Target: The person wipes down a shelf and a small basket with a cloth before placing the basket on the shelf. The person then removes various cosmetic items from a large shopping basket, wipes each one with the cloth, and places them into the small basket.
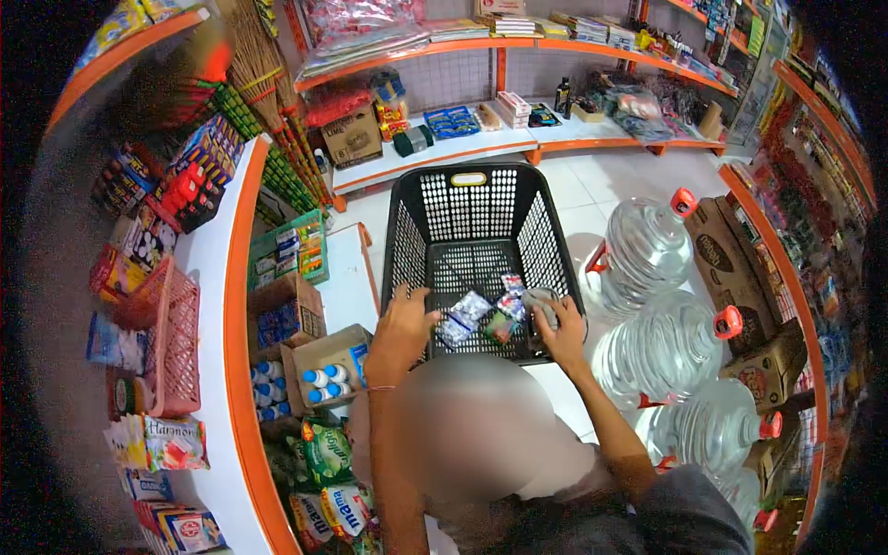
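A black perforated basket point(470, 203) stands on the tiled floor in front of me. Inside it, toward the near end, lie a white and blue packet bundle point(464, 318) and a colourful strip of small packets point(508, 310). My left hand point(404, 326) is at the basket's near left rim, fingers apart and nothing seen in them. At the near right side, my right hand point(561, 326) has its fingers spread over the rim, beside a greyish round item point(537, 298) that its fingertips partly cover.
Large water bottles point(659, 356) with red caps line the right side. An orange-edged white shelf point(219, 305) runs along the left, beside open cartons point(326, 347) of small bottles. Stocked shelves point(518, 139) stand beyond the basket. A blurred round shape covers the near middle.
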Tool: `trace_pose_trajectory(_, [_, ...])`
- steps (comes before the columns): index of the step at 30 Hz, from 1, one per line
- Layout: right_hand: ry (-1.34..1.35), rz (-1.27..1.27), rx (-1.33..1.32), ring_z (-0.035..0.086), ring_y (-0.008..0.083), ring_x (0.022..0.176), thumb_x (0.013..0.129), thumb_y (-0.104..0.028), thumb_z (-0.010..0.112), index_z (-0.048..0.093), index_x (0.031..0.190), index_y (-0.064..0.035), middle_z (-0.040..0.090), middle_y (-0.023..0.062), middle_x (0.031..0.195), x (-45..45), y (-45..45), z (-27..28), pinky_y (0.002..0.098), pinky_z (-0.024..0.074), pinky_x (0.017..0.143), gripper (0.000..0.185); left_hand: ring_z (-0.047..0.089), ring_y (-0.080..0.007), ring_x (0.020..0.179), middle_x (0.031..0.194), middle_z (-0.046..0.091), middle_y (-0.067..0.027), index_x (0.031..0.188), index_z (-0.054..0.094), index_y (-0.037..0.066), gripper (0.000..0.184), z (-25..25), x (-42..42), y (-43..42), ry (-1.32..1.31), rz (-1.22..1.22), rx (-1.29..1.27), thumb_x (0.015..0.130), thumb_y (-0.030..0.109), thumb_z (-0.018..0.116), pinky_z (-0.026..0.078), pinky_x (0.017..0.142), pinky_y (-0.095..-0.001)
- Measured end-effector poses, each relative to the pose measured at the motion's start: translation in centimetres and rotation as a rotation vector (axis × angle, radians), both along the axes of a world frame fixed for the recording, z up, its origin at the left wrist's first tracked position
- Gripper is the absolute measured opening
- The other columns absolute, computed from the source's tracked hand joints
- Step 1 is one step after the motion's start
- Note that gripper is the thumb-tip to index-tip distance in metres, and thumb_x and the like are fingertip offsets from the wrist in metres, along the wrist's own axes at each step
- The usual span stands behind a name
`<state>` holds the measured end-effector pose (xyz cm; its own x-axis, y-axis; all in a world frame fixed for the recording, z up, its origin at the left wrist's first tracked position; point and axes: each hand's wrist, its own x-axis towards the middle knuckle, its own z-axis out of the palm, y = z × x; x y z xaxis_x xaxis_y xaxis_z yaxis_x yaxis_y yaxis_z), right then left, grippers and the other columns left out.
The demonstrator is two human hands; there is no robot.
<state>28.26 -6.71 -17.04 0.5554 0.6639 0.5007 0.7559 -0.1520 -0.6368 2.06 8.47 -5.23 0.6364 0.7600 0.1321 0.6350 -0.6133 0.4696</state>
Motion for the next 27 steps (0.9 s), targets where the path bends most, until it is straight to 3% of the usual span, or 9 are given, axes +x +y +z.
trace_pose_trajectory(5, [0.105,0.019,0.082,0.062,0.0341,0.078,0.088,-0.023,0.074,0.072,0.099,-0.0030,0.062,0.0168,0.088,1.0,0.0,-0.3,0.0421,0.0496,0.071,0.023,0.053,-0.0469,0.122,0.134,0.050,-0.0275,0.132,0.055,0.002,0.045,2.6,-0.6,-1.2,0.064,0.101,-0.114,0.092,0.020,0.067,0.049,0.099,-0.0510])
trace_pose_trajectory(9, [0.135,-0.018,0.017,0.064,0.0371,0.085,0.089,-0.032,0.072,0.072,0.099,-0.0024,0.066,0.0187,0.095,1.8,0.2,-1.6,0.0443,0.0502,0.077,0.031,0.057,-0.0472,0.117,0.130,0.052,-0.0271,0.129,0.056,0.001,0.042,2.4,-1.0,-1.4,-0.006,0.072,-0.072,0.092,0.018,0.066,0.049,0.097,-0.0530])
trace_pose_trajectory(12, [0.117,0.050,-0.121,0.064,0.0396,0.088,0.090,-0.034,0.070,0.071,0.107,-0.0061,0.066,0.0216,0.097,2.1,0.7,-2.3,0.0454,0.0510,0.079,0.033,0.058,-0.0483,0.114,0.129,0.053,-0.0272,0.128,0.056,0.000,0.041,1.7,-1.1,-1.2,0.024,0.087,-0.042,0.092,0.018,0.066,0.051,0.096,-0.0526])
trace_pose_trajectory(15, [0.099,0.322,-0.217,0.064,0.0417,0.087,0.089,-0.033,0.069,0.068,0.117,-0.0115,0.064,0.0227,0.099,2.8,3.0,-2.5,0.0464,0.0512,0.082,0.035,0.058,-0.0483,0.114,0.130,0.052,-0.0273,0.127,0.056,-0.001,0.041,1.8,-0.6,-0.4,0.147,0.117,-0.127,0.093,0.019,0.066,0.052,0.094,-0.0517])
trace_pose_trajectory(19, [-0.092,0.449,-0.650,0.066,0.0407,0.083,0.085,-0.025,0.069,0.066,0.118,-0.0152,0.060,0.0210,0.105,2.3,8.9,-6.0,0.0495,0.0558,0.074,0.034,0.057,-0.0482,0.116,0.141,0.044,-0.0291,0.129,0.054,-0.001,0.043,2.6,0.0,-1.2,0.112,0.146,-0.119,0.093,0.019,0.066,0.051,0.095,-0.0523])
trace_pose_trajectory(20, [-0.260,0.495,-0.638,0.067,0.0400,0.081,0.083,-0.021,0.068,0.068,0.113,-0.0141,0.061,0.0212,0.104,1.7,10.2,-7.1,0.0500,0.0571,0.069,0.031,0.056,-0.0481,0.118,0.142,0.043,-0.0297,0.129,0.054,-0.001,0.044,2.4,0.3,-1.3,0.112,0.131,-0.113,0.093,0.020,0.066,0.050,0.096,-0.0521])
trace_pose_trajectory(25, [-0.422,0.830,-1.122,0.071,0.0396,0.091,0.081,-0.019,0.063,0.070,0.111,-0.0091,0.069,0.0224,0.109,-0.6,15.1,-14.6,0.0506,0.0579,0.076,0.033,0.047,-0.0511,0.130,0.150,0.036,-0.0312,0.138,0.049,0.002,0.051,2.1,0.7,-1.0,0.124,0.069,-0.217,0.095,0.026,0.064,0.043,0.108,-0.0512])
trace_pose_trajectory(26, [-0.458,0.945,-1.166,0.071,0.0394,0.091,0.081,-0.019,0.062,0.070,0.111,-0.0089,0.069,0.0223,0.109,-0.1,15.9,-19.6,0.0509,0.0577,0.077,0.033,0.045,-0.0499,0.133,0.151,0.034,-0.0331,0.139,0.048,0.002,0.053,2.5,0.6,-1.4,0.122,0.068,-0.211,0.095,0.026,0.064,0.042,0.109,-0.0514])
trace_pose_trajectory(27, [-0.480,0.977,-1.220,0.071,0.0388,0.092,0.082,-0.019,0.061,0.069,0.114,-0.0101,0.067,0.0219,0.114,-0.4,15.7,-20.4,0.0506,0.0576,0.079,0.034,0.047,-0.0495,0.130,0.148,0.037,-0.0335,0.137,0.049,0.001,0.051,2.1,0.4,-1.5,0.111,0.061,-0.162,0.095,0.025,0.064,0.044,0.106,-0.0511])
